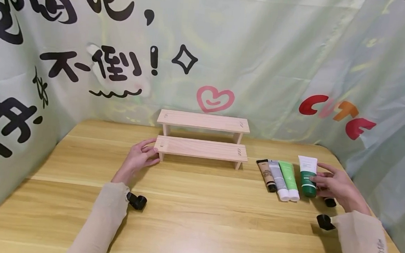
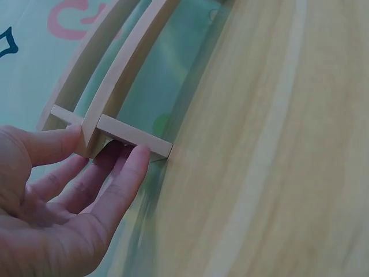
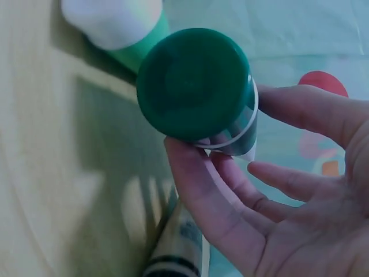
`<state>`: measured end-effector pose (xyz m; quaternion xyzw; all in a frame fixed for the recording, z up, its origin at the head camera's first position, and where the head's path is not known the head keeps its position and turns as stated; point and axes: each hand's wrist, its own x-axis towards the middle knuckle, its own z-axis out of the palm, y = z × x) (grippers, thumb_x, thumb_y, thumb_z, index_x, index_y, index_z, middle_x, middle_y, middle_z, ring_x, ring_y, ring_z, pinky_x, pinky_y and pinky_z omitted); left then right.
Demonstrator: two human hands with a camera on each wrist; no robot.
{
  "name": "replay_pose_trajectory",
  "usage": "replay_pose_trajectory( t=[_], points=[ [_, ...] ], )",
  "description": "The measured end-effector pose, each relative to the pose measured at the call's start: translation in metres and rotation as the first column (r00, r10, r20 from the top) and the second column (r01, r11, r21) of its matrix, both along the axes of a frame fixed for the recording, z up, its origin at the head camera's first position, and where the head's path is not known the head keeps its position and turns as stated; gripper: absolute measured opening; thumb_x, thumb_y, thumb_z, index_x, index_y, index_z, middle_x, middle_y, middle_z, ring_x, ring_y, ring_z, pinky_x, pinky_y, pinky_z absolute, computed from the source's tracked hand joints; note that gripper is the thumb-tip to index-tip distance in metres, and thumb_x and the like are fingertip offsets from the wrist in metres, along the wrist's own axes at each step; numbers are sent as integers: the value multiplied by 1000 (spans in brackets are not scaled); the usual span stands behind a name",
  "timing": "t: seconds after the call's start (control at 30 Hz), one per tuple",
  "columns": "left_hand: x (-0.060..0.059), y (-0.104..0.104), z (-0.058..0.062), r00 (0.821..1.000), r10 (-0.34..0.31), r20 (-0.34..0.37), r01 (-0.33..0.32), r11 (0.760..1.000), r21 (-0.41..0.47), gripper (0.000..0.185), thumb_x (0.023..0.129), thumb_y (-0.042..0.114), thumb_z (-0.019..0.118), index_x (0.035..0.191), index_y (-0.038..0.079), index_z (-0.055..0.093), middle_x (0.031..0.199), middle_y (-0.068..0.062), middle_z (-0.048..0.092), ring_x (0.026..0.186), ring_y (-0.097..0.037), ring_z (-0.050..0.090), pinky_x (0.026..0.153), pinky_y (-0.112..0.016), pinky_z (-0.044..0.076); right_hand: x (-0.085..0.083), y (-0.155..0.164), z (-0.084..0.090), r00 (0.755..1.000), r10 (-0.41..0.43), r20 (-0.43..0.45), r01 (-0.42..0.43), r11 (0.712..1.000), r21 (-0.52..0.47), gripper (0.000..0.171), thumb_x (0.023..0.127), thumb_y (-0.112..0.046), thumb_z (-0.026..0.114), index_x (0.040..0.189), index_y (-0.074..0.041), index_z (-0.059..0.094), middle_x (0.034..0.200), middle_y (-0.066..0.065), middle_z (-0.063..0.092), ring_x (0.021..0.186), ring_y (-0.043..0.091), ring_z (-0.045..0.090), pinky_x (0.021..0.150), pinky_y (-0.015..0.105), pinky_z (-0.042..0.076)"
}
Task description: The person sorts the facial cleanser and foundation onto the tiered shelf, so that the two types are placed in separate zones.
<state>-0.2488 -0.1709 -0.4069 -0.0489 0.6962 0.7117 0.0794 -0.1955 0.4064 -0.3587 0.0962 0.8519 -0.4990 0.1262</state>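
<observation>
A two-tier wooden stand (image 1: 201, 148) of pale pinkish boards stands at the back of the table. My left hand (image 1: 139, 157) holds the left end of its lower step, thumb against the board's end and fingertips by the leg (image 2: 135, 135). On the right, my right hand (image 1: 339, 188) grips a green and white squeeze tube (image 1: 308, 171), its dark green cap (image 3: 195, 83) facing the right wrist camera. Left of that tube lie a light green tube (image 1: 288, 177), a grey-lilac tube (image 1: 278, 179) and a brown tube (image 1: 266, 174) with a black cap.
Another tube with a black cap (image 1: 330, 202) lies under my right hand, mostly hidden in the head view. Behind the wooden table (image 1: 196, 220) hangs a pale green cloth (image 1: 273, 68) with black lettering, a pink heart and coloured letters.
</observation>
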Motion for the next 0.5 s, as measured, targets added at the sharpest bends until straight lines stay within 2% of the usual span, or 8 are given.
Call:
replay_pose_trajectory(
  t=[0.23,0.5],
  points=[
    [-1,-1,-1,1000,0,6,0,1000,27,53,106,-2,49,156,4,36,142,-31,49,120,-35,57,96,-33,57,-1,-8,5,999,2,-46,-5,999,-52,82,105,-15,57,158,6,-3,136,32,33,85,9,56,77,33,63],
    [-2,-2,-4,1000,20,21,-21,998,65,52,106,0,50,156,4,37,130,-22,56,111,-26,61,92,-31,59,-15,-38,18,991,-3,-133,-6,998,-65,83,104,-23,61,160,1,4,141,27,36,89,6,60,81,32,62]
  ],
)
